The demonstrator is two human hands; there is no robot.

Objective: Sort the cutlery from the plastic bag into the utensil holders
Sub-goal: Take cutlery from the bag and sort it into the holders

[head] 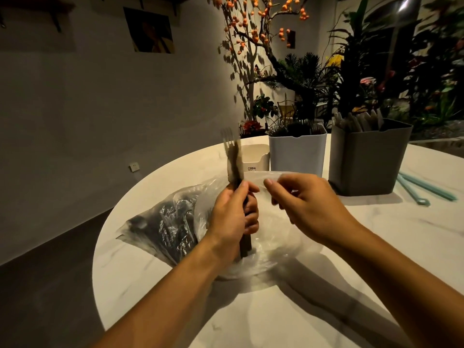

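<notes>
The left hand (232, 219) grips a bunch of dark cutlery (236, 172) upright, fork tines at the top, blurred. The right hand (308, 207) pinches the rim of the clear plastic bag (175, 222), fingers curled on the film. The bag lies near the left edge of the round table (276, 310), with more dark cutlery inside it. Three utensil holders stand along the far edge: a low cream holder (256, 159), a white holder (297, 154) and a grey holder (366, 159). Pale green sticks (424, 189) lie beside the grey holder, toward the right edge.
</notes>
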